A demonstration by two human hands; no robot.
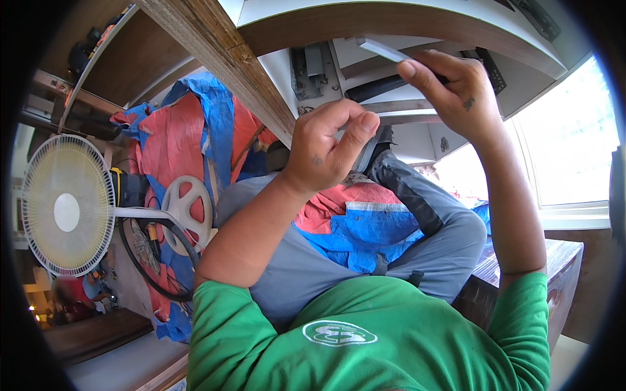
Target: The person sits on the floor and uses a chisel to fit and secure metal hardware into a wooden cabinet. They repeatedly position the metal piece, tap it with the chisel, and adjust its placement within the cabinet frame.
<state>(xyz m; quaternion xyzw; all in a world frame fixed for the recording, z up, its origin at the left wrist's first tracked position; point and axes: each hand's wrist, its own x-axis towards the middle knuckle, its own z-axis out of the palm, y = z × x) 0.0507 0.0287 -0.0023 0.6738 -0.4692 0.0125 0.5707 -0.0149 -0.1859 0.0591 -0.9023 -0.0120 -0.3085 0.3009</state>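
A slim silver metal strip [383, 50] sticks out between the thumb and forefinger of my right hand [456, 88], which is closed, raised under the cabinet's curved-looking front edge. A black rounded handle [378, 88] runs behind the same fingers; I cannot tell whether it joins the strip. My left hand [329, 140] is curled, thumb against the bent forefinger, beside a wooden upright [241, 62]. Whatever it may hold is hidden by the fingers. Ahead of both hands is the open white-and-brown cabinet [391, 29], with grey metal pieces [313, 65] inside.
A white pedestal fan [67, 212] stands at left near a black-and-yellow case [130, 189]. Red and blue tarpaulin [365, 238] covers the floor under my bent legs [437, 208]. A wrapped box [554, 260] sits at right below a bright window [567, 143]. Another person [75, 293] appears far left.
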